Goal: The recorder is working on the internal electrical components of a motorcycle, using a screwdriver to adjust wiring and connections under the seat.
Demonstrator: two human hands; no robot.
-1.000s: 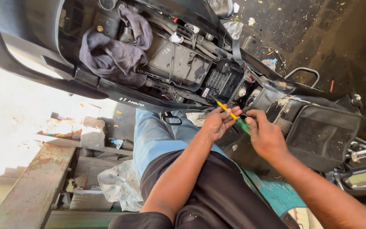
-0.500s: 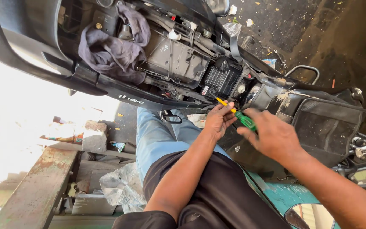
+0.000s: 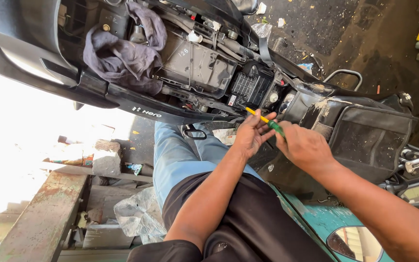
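While the right hand (image 3: 305,146) grips the green handle of a yellow-and-green screwdriver (image 3: 265,120), the left hand (image 3: 252,134) lies open with its fingers touching the shaft. Its tip points into the open scooter body (image 3: 204,63), and a purple rag (image 3: 122,53) lies farther back.

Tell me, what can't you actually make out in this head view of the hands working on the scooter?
- Screwdriver: its tip is hidden behind the left hand, so what it touches cannot be told.
- Right hand: seen from the back, so its grip on the handle is hidden.
- Round mirror: cut off by the bottom edge.
- Ground at left: washed out by glare.
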